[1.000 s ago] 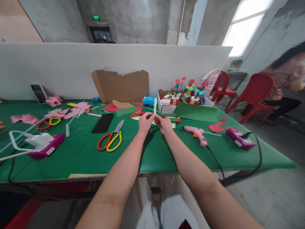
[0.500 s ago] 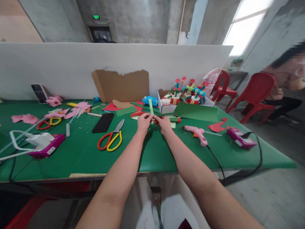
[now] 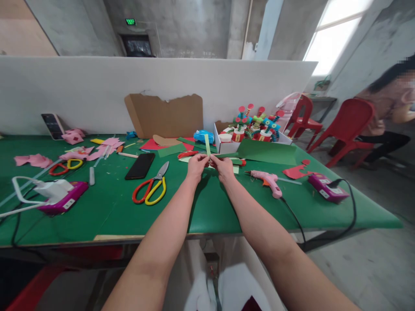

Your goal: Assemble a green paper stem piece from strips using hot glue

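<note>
Over a green table (image 3: 116, 218), a worker's left hand (image 3: 196, 167) and right hand (image 3: 224, 168) meet at the lower end of a pale strip (image 3: 207, 144), each pinching it between thumb and fingers, its free length standing up beyond them. The step in hand looks like folding or shaping that end, though the detail is too small to tell; the next move seems to call for one steady pinch while the other hand works the strip, with scissors (image 3: 156, 183) and glue gun (image 3: 266, 178) lying apart on either side.
</note>
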{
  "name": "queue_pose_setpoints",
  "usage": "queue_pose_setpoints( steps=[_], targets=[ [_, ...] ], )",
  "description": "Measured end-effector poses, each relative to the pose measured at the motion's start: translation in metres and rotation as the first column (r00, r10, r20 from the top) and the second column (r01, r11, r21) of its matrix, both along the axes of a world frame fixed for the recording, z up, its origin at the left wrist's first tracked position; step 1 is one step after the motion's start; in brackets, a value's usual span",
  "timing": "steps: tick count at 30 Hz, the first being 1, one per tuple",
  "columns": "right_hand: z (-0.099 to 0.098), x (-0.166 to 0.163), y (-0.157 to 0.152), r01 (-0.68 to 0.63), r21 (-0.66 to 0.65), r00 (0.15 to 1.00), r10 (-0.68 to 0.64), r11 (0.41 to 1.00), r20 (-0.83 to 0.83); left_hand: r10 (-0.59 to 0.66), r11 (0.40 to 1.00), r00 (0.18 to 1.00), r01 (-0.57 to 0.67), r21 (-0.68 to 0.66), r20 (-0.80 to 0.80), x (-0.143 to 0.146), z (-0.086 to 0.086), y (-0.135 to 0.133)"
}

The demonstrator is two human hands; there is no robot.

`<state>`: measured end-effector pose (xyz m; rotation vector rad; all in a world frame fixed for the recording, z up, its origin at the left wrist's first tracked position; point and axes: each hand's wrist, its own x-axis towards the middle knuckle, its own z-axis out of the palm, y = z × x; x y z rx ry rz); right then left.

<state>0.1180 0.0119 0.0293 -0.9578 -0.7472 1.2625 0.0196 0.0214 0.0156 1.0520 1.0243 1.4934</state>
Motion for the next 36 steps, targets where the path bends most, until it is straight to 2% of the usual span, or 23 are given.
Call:
queue_pose_setpoints(
  steps=[8, 14, 16, 22, 28, 36],
  targets=[
    [-0.002, 0.002, 0.002, 0.005, 0.012, 0.998, -0.006, 1.0, 0.063, 0.062, 0.998, 0.998, -0.062, -0.011, 0.003, 0.0, -0.002, 0.002],
    [0.0, 0.007, 0.005, -0.24, 0.011, 0.967, 0.24, 0.971, -0.08, 0.026, 0.997, 0.981, -0.012, -0.071, 0.191, -0.006, 0.003, 0.002],
    [0.001, 0.008, 0.005, -0.272, -0.004, 0.956, 0.269, 0.962, -0.116, -0.012, 0.997, 0.971, 0.03, -0.07, 0.237, -0.008, 0.004, 0.0],
    [-0.004, 0.01, 0.008, -0.26, -0.037, 0.956, 0.252, 0.965, -0.152, -0.12, 0.99, 0.968, 0.133, -0.045, 0.222, -0.007, 0.006, -0.003],
    [-0.008, 0.012, 0.011, -0.266, 0.005, 0.956, 0.264, 0.964, -0.131, -0.11, 0.992, 0.977, 0.119, -0.041, 0.184, -0.007, 0.007, -0.003],
    [-0.006, 0.013, 0.007, -0.246, -0.014, 0.965, 0.244, 0.969, -0.095, -0.128, 0.991, 0.982, 0.13, -0.007, 0.138, -0.01, 0.003, -0.001]
  ],
)
